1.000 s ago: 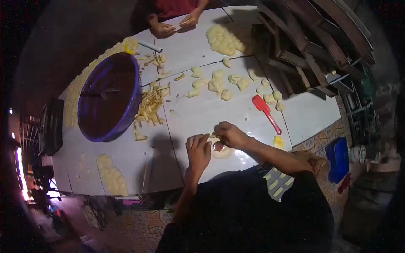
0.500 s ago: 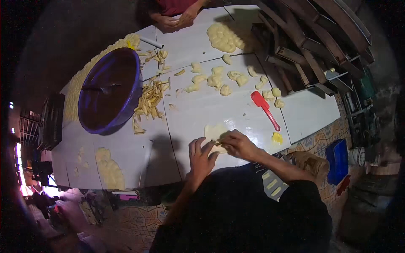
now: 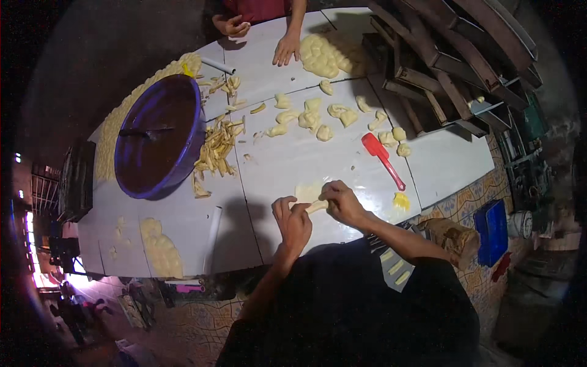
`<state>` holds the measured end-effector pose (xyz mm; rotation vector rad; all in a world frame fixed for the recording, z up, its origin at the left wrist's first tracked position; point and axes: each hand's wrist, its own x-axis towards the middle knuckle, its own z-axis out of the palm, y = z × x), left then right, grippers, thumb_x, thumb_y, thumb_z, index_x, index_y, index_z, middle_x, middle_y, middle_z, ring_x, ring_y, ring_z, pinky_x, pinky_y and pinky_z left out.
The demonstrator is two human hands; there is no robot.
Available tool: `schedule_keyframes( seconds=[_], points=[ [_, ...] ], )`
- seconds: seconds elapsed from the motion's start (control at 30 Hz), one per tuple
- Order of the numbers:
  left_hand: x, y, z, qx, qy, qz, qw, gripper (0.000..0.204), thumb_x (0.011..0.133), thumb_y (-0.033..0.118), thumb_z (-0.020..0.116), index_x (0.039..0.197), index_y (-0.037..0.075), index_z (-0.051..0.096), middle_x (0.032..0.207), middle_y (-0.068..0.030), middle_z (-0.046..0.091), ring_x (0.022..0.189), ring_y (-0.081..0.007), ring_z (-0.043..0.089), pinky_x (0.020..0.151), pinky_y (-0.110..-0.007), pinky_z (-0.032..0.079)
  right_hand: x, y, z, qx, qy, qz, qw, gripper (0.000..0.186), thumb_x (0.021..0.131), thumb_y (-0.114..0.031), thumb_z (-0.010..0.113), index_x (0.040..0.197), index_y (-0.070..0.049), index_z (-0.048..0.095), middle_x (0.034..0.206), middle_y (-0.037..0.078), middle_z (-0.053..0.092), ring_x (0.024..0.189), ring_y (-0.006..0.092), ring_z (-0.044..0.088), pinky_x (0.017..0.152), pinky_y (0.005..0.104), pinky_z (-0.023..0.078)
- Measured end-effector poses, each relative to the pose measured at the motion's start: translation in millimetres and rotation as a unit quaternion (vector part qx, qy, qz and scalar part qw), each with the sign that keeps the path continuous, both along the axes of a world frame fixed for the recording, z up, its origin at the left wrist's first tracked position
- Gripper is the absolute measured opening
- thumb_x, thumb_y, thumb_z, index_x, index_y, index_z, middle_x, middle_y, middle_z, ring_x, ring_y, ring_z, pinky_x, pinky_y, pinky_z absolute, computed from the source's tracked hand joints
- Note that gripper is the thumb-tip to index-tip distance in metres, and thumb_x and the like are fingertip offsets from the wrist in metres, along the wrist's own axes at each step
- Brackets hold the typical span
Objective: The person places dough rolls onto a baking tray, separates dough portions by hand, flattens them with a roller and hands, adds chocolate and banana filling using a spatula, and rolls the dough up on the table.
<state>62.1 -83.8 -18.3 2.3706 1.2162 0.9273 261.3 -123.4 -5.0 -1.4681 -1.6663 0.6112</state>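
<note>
A thin pale dough sheet (image 3: 307, 192) lies flat on the white tabletop before me, its near edge folded up into a roll. My left hand (image 3: 292, 221) has its fingertips closed on the left end of that roll. At the other end my right hand (image 3: 343, 205) pinches the dough between thumb and fingers. Whatever is inside the fold is hidden. To the right lies a red spatula (image 3: 383, 160) with a yellow smear (image 3: 401, 200) below its handle. Several pale dough lumps (image 3: 310, 114) are scattered farther away.
A large purple basin (image 3: 194, 131) holding brown stuff stands left, beside a pile of yellowish-brown strips (image 3: 217, 147). White rods (image 3: 214, 229) lie on the table. Dark wooden racks (image 3: 440, 67) stand at the far right. A co-worker's hand (image 3: 287, 49) rests across the table near a dough mound (image 3: 321, 55).
My fingers have folded the dough's near edge over, covering the strip seen there before. The co-worker's hands have parted; one now lies flat on the table.
</note>
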Motion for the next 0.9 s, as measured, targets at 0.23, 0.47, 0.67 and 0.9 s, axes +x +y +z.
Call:
schedule_keyframes(
  seconds=[0.23,0.47,0.67,0.9],
  points=[
    [-1.3,2.4,22.0,-0.017,0.038,-0.101,0.994,0.057,0.083,0.005,0.067,0.138,0.002,0.055,0.115,-0.0164,0.057,0.116,-0.0375,0.048,0.099,-0.053,0.038,-1.0,-5.1,7.1,0.041,-0.098,0.116,0.988,0.041,0.084,-0.006,0.071,0.123,0.0,0.062,0.113,0.021,0.062,0.11,0.0383,0.058,0.093,0.0457,0.052],
    [-8.8,0.8,8.3,0.101,0.082,-0.062,0.989,0.04,0.085,0.005,0.067,0.125,0.001,0.062,0.116,-0.0191,0.063,0.114,-0.0392,0.055,0.098,-0.053,0.042,-3.9,-13.2,1.7,0.066,-0.175,-0.058,0.981,0.035,0.09,-0.018,0.072,0.119,-0.002,0.063,0.137,0.021,0.056,0.122,0.0396,0.056,0.097,0.0497,0.047],
    [21.6,21.7,7.6,-0.048,0.284,0.037,0.957,0.068,0.102,0.028,0.048,0.153,-0.012,0.028,0.162,-0.0371,0.015,0.153,-0.0499,0.011,0.118,-0.066,0.02,-28.1,16.6,-12.7,-0.081,-0.301,-0.08,0.947,0.075,0.1,-0.045,0.051,0.156,0.0,0.03,0.162,0.028,0.026,0.152,0.0407,0.024,0.119,0.0572,0.026],
    [30.0,119.0,-9.4,-0.052,0.06,0.1,0.992,0.069,0.105,0.027,0.043,0.157,-0.01,0.016,0.166,-0.0284,0.013,0.154,-0.0454,0.009,0.121,-0.064,0.008,1.9,111.6,5.0,0.092,-0.041,-0.163,0.981,0.054,0.103,-0.034,0.047,0.139,0.006,0.052,0.151,0.038,0.034,0.139,0.0506,0.039,0.113,0.0555,0.035]
  ],
)
